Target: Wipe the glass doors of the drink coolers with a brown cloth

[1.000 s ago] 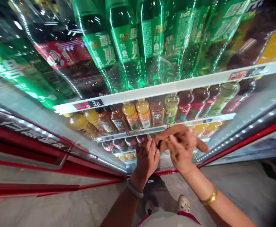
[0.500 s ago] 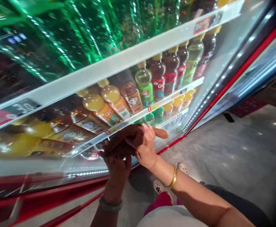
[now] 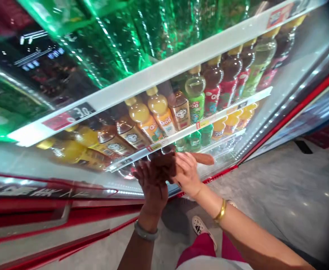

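Brown, soft-looking item is held up in front of the drinks cooler, below the front edge of the small-bottle shelf, and compared with a second ago the left hand has moved in from its side to overlap its shadowed part. Both hands are thus gathered at it: the right hand has its fingers closed on the middle, while the left's are partly spread, their hold impossible to tell. Its long axis runs roughly crosswise, the rounded end pointing toward the cooler's right edge.
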Demonstrator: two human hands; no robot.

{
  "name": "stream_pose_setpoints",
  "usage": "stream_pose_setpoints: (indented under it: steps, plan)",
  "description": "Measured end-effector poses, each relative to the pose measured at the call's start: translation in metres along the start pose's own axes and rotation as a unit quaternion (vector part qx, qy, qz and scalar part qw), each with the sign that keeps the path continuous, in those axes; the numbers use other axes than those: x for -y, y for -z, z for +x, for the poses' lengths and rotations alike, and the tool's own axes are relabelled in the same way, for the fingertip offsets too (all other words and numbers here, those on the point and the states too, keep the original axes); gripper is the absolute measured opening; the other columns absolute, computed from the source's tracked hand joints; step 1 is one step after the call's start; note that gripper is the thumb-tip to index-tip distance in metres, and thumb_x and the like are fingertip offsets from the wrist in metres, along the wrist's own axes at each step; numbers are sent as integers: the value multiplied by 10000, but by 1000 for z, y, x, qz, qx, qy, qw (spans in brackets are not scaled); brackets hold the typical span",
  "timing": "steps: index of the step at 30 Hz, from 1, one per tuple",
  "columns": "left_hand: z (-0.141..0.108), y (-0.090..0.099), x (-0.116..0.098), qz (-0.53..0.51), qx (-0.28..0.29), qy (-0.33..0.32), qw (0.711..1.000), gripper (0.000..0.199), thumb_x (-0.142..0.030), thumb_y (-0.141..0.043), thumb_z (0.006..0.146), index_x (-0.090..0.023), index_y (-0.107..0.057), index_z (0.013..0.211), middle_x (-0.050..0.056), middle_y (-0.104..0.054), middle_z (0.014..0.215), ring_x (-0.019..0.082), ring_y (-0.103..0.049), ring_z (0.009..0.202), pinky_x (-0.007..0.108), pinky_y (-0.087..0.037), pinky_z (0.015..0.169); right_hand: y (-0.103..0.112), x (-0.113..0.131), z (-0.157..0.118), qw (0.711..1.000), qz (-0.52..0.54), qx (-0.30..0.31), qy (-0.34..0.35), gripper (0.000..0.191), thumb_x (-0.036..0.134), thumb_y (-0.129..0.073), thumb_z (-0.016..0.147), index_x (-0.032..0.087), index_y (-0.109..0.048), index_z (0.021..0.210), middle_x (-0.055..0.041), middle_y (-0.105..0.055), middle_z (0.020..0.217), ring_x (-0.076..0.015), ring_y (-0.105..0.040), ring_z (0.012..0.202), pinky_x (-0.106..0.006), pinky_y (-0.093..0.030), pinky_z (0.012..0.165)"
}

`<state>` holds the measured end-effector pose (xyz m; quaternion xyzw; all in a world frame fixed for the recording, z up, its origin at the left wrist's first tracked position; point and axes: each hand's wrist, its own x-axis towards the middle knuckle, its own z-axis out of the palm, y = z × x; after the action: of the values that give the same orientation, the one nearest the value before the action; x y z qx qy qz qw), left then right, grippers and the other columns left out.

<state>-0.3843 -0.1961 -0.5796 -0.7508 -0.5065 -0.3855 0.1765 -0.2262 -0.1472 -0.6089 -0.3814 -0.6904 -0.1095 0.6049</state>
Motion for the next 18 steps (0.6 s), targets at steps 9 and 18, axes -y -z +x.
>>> stream_pose_setpoints:
  steps: [9, 18]
  plan:
    - [-4, -28, -6, 84, -40, 23, 995, 813, -171, -559, 961, -197, -165, 1672, 128, -228, 1731, 286, -27, 1638, 594, -2, 1333, 11, -4, 35, 998, -32, -53, -15, 490, 195, -686, 898, 376, -587, 1343, -57, -512, 1440, -280, -513, 1330, -499, -436, 1122]
    - [-31, -5, 16, 140, 14, -14, 990, 692, -273, -461, 993, -143, -273, 1646, 184, -462, 1621, 280, -240, 1608, 541, -146, 1331, 25, -33, 22, 998, 63, 23, 6, 468, 270, -602, 945, 285, -564, 1411, -52, -691, 1191, -232, -615, 1087, -406, -452, 955]
